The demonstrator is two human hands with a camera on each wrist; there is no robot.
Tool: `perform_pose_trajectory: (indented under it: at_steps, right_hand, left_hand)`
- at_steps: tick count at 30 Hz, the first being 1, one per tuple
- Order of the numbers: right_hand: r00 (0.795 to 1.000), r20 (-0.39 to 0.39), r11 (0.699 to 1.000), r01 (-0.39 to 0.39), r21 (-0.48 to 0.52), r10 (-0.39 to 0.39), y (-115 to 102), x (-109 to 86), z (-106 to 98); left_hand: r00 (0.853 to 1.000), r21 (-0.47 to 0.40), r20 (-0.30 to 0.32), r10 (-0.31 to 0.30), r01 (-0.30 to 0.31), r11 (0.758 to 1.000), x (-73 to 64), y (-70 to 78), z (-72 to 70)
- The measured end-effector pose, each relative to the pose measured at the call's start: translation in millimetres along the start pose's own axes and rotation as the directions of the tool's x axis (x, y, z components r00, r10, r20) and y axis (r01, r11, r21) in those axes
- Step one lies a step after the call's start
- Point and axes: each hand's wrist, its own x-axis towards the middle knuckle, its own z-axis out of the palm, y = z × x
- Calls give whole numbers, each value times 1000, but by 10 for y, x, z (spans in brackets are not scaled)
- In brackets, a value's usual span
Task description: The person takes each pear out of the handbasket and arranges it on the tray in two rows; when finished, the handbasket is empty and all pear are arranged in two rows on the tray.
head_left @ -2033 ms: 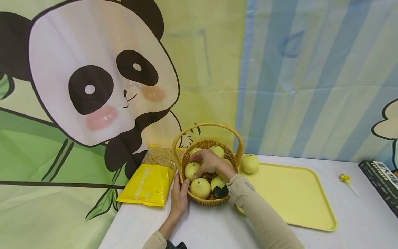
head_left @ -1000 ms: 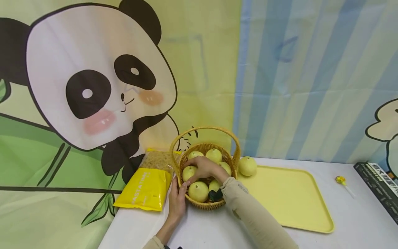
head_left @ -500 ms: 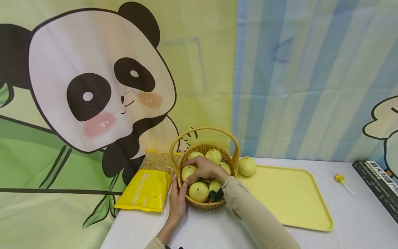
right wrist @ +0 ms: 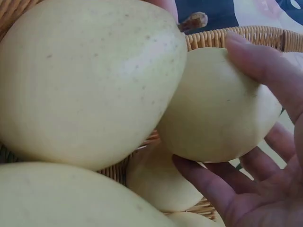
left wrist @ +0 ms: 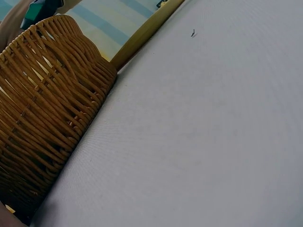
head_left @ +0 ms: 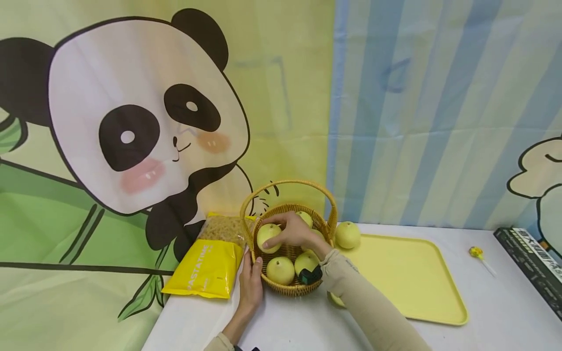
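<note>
Pear in the left part of the woven basket, pinched between thumb and fingers in the right-hand grip, with other pears close by and no way to tell if clear of the basket floor. Side of the basket held in the left-hand grip, just beside the yellow bag, so most likely the step of moving one pear without letting the basket slide. Calls next for a soft, sure hold and a slow move, not bumping the other pears or the tall handle.
</note>
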Motion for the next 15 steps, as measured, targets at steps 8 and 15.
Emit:
perform_pose_trajectory:
  at_steps: [8,15]
  right_hand:
    - [998,-55,998,18,64,-14,-150,-189,-94]
    - [996,-77,999,53,-12,-54,-235,-498,-257]
  left_hand:
    - [1000,-8,-14,8,-8,1000,-1,-17,4]
    - [1000,11,-9,22,-21,1000,-12,-30,-14]
